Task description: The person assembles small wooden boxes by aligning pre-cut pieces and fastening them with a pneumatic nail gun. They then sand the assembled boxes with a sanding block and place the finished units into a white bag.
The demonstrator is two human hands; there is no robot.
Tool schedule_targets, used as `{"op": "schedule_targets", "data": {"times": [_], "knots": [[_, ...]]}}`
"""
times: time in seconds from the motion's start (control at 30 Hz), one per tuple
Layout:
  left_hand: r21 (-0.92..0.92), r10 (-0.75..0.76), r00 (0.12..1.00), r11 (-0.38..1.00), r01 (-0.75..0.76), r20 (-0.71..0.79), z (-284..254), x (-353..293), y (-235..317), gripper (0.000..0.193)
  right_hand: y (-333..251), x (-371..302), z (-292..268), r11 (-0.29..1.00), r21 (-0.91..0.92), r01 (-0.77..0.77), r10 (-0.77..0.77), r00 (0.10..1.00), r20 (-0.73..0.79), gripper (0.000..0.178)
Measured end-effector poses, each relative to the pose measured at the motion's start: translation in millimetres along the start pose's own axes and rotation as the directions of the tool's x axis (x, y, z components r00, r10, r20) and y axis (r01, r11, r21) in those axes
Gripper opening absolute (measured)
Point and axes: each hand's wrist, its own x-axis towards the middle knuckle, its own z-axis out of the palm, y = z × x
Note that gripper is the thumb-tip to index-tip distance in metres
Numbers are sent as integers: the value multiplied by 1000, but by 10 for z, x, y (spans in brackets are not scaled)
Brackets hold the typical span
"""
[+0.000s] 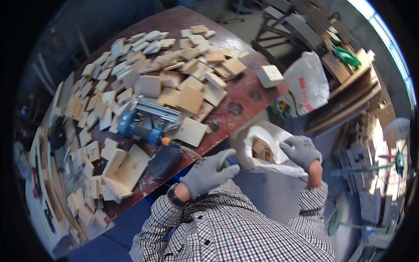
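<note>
My left hand (pixel 209 171), in a grey work glove, is in front of the table edge with thumb and fingers apart and nothing in it. My right hand (pixel 302 151), gloved alike, has its fingers curled at the rim of a white plastic bag (pixel 248 135). Small wood pieces (pixel 262 149) lie inside the bag. A blue nail gun (pixel 142 129) lies on the table left of my left hand, its hose (pixel 187 151) joined by an orange fitting. Beside it is an open box-like wooden piece (pixel 126 171).
Many wood blocks (pixel 174 78) are heaped across the red table (pixel 238 118). A pale block (pixel 270 76) sits at the table's right corner. Another white bag (pixel 310 83) hangs or stands past it. Boards (pixel 349 100) and a green fan (pixel 398 162) stand at the right.
</note>
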Motion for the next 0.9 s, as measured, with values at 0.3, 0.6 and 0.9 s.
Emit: {"op": "schedule_targets", "data": {"times": [0.3,0.6,0.9], "knots": [[-233,-300,451,952,198,-841,-209,-2560,-655,12,-1283,128,318,624,501,600,-521,797,-305,12],[-347,-344,-61,895,281,-937,305,-2733,-1165,59,-2481,481,546,469,235,851,-815,520,-256,28],[121,45,115,553,824,-992,-663,-2746,-2025,87,-2594,328,761,486,207,849,-852,513,-107,30]]}}
